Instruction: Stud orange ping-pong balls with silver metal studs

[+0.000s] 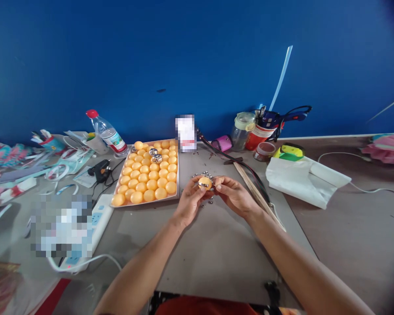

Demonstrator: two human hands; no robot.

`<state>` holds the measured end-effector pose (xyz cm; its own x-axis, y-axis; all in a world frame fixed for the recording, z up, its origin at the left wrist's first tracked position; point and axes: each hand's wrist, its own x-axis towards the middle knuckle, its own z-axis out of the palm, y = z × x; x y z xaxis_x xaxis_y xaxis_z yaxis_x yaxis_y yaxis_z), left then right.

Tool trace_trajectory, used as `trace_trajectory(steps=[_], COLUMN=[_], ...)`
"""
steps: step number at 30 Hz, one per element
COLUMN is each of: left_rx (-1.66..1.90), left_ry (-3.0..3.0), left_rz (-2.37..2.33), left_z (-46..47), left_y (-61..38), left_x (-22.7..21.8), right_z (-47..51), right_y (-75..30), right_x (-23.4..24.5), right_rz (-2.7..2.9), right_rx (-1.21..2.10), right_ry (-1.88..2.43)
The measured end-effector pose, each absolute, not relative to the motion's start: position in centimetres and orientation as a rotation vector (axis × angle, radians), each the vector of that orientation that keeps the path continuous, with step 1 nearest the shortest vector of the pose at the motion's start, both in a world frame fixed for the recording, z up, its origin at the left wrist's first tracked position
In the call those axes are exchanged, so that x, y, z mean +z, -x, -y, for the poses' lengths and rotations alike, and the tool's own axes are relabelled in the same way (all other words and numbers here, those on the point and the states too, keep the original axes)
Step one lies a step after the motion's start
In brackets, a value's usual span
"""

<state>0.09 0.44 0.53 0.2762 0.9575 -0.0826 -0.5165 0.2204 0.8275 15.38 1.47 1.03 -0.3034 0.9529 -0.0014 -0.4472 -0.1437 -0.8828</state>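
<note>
My left hand (pixel 189 199) is closed around an orange ping-pong-like ball (pixel 204 183) with a shiny silver strip or row of pieces on its side. Close by on the right, my right hand (pixel 231 192) pinches its thumb and forefinger together beside the ball. Whatever sits between those fingertips is too small to make out. Just beyond and below the hands, small shiny silver pieces (pixel 210 201) lie loose on the grey table. To the left, a shallow box (pixel 178 175) holds rows of orange balls (pixel 143 177), with silver-covered balls (pixel 156 158) resting on top.
A power strip (pixel 101 214) and a black glue gun (pixel 100 170) lie left. A plastic bottle (pixel 110 133) stands behind the box. Rightward are a strap (pixel 249 168), a clear jar (pixel 244 131), a red cup of tools (pixel 259 136), yellow tape (pixel 289 151) and white sheet material (pixel 302 179).
</note>
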Motion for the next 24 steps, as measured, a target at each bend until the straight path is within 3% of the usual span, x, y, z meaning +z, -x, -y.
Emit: trace_trajectory(steps=[24], left_rx=[1.158], left_ry=[-0.861], left_rz=[-0.768], left_z=[-0.3], left_y=[-0.3], left_x=[0.2], right_z=[-1.6], right_y=[-14.6], right_x=[-0.1], right_rz=[1.026], right_rx=[1.645], right_ry=[0.784])
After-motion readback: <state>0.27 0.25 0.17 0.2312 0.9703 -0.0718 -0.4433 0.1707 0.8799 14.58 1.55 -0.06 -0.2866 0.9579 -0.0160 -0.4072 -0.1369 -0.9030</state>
